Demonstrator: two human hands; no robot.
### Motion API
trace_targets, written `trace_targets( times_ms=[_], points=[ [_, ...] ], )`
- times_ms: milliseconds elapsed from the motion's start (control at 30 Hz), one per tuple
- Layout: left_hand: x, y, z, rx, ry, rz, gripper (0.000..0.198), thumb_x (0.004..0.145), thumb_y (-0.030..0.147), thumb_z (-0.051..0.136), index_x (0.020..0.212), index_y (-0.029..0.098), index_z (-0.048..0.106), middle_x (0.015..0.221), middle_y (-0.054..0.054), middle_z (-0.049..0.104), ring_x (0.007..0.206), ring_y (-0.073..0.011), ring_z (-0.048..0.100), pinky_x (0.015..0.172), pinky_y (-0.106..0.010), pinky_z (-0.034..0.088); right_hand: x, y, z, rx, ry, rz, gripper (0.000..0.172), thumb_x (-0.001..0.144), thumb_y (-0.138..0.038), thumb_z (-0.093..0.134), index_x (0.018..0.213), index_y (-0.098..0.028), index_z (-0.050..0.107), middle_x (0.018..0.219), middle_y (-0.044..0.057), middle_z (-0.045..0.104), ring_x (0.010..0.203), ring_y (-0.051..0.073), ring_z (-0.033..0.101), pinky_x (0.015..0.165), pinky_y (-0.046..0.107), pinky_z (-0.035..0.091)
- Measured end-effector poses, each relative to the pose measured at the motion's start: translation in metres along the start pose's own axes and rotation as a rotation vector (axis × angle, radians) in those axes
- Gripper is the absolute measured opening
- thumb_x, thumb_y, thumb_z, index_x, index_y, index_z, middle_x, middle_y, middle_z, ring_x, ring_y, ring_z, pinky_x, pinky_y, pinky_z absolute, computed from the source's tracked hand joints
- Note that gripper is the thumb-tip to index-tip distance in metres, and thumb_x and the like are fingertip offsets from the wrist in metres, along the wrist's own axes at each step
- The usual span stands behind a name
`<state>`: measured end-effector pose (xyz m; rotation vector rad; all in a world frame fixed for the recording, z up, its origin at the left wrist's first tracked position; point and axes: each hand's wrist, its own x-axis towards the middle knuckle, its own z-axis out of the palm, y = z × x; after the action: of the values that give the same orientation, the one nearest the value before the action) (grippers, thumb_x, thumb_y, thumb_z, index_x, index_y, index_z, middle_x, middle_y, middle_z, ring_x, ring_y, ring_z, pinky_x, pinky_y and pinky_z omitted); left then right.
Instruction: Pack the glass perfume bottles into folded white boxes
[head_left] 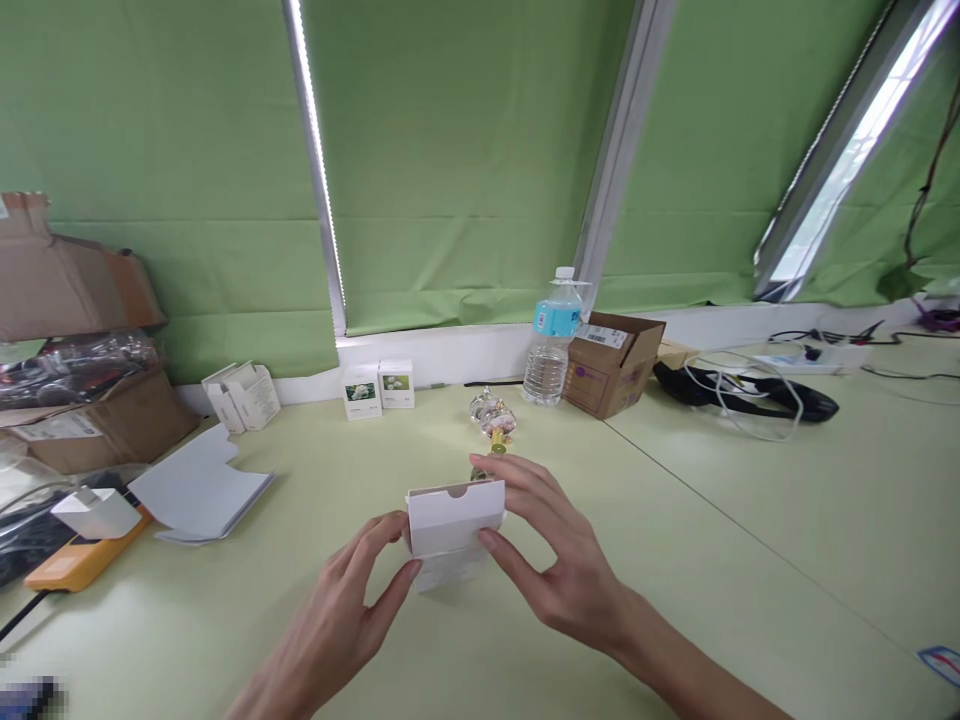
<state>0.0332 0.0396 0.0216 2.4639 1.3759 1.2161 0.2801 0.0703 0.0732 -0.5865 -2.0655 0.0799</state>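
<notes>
A small white carton (453, 528) with its top flap up stands on the pale green table (675, 560) in front of me. My left hand (341, 620) pinches its left side with thumb and fingers. My right hand (551, 555) wraps round its right side, fingers on the front and top edge. Just behind the carton a small glass bottle with a yellow part (493, 425) stands on the table, partly hidden by my right fingers.
Two small white boxes with flower pictures (379, 388) and two plain ones (244, 397) stand by the wall. A water bottle (553, 340), a brown cardboard box (613, 362), cables (742, 395), flat white card (199, 490), a yellow power strip (82, 555) and a big carton (67, 340) lie around.
</notes>
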Motion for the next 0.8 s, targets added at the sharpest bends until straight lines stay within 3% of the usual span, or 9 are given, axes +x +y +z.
trace_targets(
  times_ms=[333,500,600,700,800],
  points=[
    [0.0,-0.001,0.001,0.007,0.057,0.004,0.045,0.095,0.026,0.055,0.137,0.027,0.038,0.121,-0.005,0.068,0.107,-0.017,0.068,0.087,-0.027,0.057,-0.002,0.007,0.002,-0.056,-0.086,0.02,0.012,0.09,-0.015,0.06,0.098,-0.019,0.068,0.136,0.013,0.054,0.132,0.03,0.043,0.107,0.048,0.042],
    [0.001,-0.002,0.001,-0.008,0.043,0.041,0.043,0.096,0.022,0.054,0.136,0.028,0.04,0.123,-0.006,0.066,0.111,-0.0167,0.066,0.088,-0.026,0.056,-0.003,0.011,0.002,-0.08,-0.119,0.053,0.01,0.091,-0.019,0.062,0.094,-0.021,0.071,0.135,0.011,0.056,0.131,0.03,0.044,0.106,0.048,0.044],
    [0.001,-0.002,0.001,-0.013,0.057,0.087,0.045,0.095,0.02,0.054,0.137,0.028,0.04,0.121,-0.006,0.066,0.109,-0.0165,0.066,0.088,-0.026,0.055,-0.002,0.01,0.002,-0.068,-0.102,0.046,0.012,0.091,-0.019,0.063,0.099,-0.022,0.071,0.135,0.011,0.056,0.131,0.029,0.045,0.106,0.048,0.044],
    [0.002,-0.002,0.001,0.002,0.045,0.114,0.044,0.096,0.017,0.053,0.136,0.028,0.041,0.124,-0.007,0.064,0.11,-0.0166,0.065,0.087,-0.026,0.055,-0.002,0.007,0.002,-0.03,-0.06,0.027,0.025,0.09,-0.016,0.062,0.115,-0.02,0.064,0.132,0.013,0.057,0.129,0.028,0.047,0.105,0.047,0.044],
    [0.002,-0.003,0.0,0.039,0.027,0.112,0.039,0.096,0.016,0.052,0.133,0.029,0.045,0.125,-0.007,0.062,0.108,-0.016,0.066,0.084,-0.024,0.055,-0.003,0.004,0.002,0.001,-0.03,-0.029,0.029,0.09,-0.01,0.061,0.116,-0.021,0.063,0.129,0.012,0.059,0.126,0.027,0.05,0.104,0.047,0.046]
  ],
)
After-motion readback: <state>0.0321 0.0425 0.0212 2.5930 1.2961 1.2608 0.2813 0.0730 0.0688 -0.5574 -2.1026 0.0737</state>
